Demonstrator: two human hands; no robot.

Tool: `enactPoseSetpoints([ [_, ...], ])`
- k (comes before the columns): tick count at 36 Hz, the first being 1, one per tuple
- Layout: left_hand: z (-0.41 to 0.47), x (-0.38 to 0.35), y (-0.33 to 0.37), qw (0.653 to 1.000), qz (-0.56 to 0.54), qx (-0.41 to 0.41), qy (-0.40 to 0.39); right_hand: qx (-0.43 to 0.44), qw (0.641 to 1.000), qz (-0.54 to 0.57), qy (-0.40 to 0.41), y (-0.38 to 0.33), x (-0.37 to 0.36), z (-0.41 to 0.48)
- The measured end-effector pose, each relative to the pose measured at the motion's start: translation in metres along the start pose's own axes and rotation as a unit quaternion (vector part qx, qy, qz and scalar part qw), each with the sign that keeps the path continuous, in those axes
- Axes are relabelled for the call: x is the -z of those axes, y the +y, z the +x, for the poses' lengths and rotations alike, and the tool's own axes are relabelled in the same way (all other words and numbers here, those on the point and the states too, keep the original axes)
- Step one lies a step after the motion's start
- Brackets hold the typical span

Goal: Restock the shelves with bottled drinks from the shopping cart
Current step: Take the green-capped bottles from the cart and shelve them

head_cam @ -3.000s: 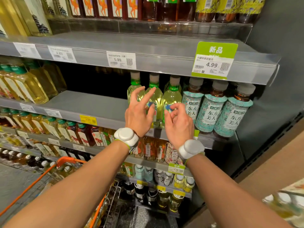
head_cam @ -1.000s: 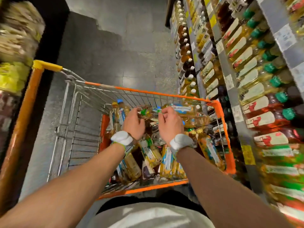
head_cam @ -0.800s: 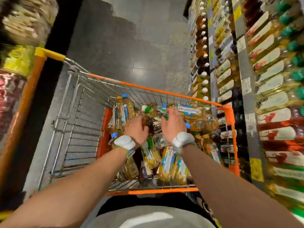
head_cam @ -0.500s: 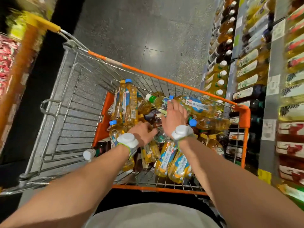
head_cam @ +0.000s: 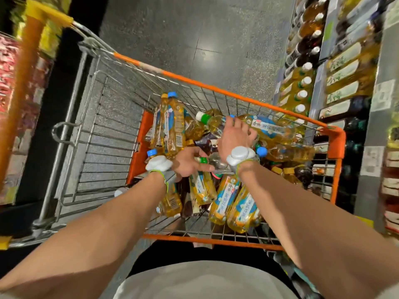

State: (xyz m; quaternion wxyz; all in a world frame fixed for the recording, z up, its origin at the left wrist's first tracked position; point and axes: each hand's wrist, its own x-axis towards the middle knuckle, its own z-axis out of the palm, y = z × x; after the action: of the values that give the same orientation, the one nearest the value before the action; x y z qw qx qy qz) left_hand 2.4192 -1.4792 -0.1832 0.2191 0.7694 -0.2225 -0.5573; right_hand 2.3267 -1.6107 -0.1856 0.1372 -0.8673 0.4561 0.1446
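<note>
An orange-rimmed wire shopping cart (head_cam: 216, 86) stands below me with several bottled drinks piled at its near end. My left hand (head_cam: 187, 164) is closed around the neck of a green-capped yellow tea bottle (head_cam: 203, 189) in the middle of the pile. My right hand (head_cam: 234, 137) reaches further in and curls over the neck end of a blue-labelled yellow tea bottle (head_cam: 272, 129) lying on top. A green-capped bottle (head_cam: 210, 121) lies just left of its fingers. Two blue-capped bottles (head_cam: 172, 126) stand upright at the left.
Drink shelves (head_cam: 345, 67) run along the right, close against the cart's side. The far half of the cart, with its wire flap (head_cam: 108, 147), holds no bottles. An orange handle bar (head_cam: 23, 87) rises at the left. Grey tiled floor (head_cam: 194, 35) lies beyond.
I turned from the shelf down to the cart. Both hands dropped into the bottle pile; the left closed on a bottle neck and the right curled over a top bottle.
</note>
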Motion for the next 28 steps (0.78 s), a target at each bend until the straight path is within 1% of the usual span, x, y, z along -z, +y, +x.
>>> enactPoseSetpoints([
  [3, -0.002, 0.003, 0.005, 0.998, -0.048, -0.004, 0.032, -0.051, 0.998, 0.015, -0.024, 0.004, 0.009, -0.003],
  [7, -0.013, 0.013, 0.024, 0.994, -0.048, -0.061, 0.071, -0.146, 0.984, 0.074, -0.072, 0.016, 0.032, -0.016],
  [8, -0.016, 0.015, 0.030, 0.993, -0.050, -0.074, 0.075, -0.167, 0.979, 0.096, -0.069, 0.022, 0.037, -0.022],
  [11, -0.029, 0.018, 0.050, 0.988, -0.048, -0.115, 0.089, -0.196, 0.969, 0.150, -0.018, 0.036, 0.044, -0.051],
  [13, -0.040, 0.017, 0.066, 0.980, -0.033, -0.174, 0.092, -0.236, 0.955, 0.181, 0.002, 0.040, 0.049, -0.077],
  [14, -0.038, 0.017, 0.068, 0.977, -0.029, -0.186, 0.098, -0.240, 0.951, 0.195, 0.000, 0.037, 0.045, -0.082],
  [16, -0.051, 0.013, 0.081, 0.967, 0.014, -0.244, 0.070, -0.259, 0.942, 0.211, 0.032, 0.034, 0.048, -0.114],
  [17, -0.051, 0.013, 0.082, 0.965, 0.027, -0.251, 0.068, -0.258, 0.941, 0.215, 0.035, 0.029, 0.044, -0.117],
  [19, -0.065, 0.005, 0.093, 0.951, 0.071, -0.298, 0.038, -0.297, 0.915, 0.262, 0.080, 0.029, 0.047, -0.145],
  [20, -0.066, 0.007, 0.093, 0.949, 0.078, -0.303, 0.040, -0.295, 0.908, 0.285, 0.088, 0.027, 0.044, -0.145],
  [22, -0.082, -0.005, 0.100, 0.939, 0.092, -0.332, 0.009, -0.309, 0.886, 0.325, 0.120, 0.031, 0.051, -0.177],
  [23, -0.081, -0.004, 0.099, 0.939, 0.087, -0.331, 0.022, -0.302, 0.883, 0.338, 0.125, 0.030, 0.052, -0.178],
  [24, -0.086, -0.008, 0.103, 0.935, 0.088, -0.343, 0.030, -0.312, 0.872, 0.351, 0.139, 0.032, 0.056, -0.188],
  [28, -0.122, -0.041, 0.122, 0.912, 0.112, -0.393, 0.012, -0.331, 0.831, 0.392, 0.213, 0.048, 0.072, -0.242],
])
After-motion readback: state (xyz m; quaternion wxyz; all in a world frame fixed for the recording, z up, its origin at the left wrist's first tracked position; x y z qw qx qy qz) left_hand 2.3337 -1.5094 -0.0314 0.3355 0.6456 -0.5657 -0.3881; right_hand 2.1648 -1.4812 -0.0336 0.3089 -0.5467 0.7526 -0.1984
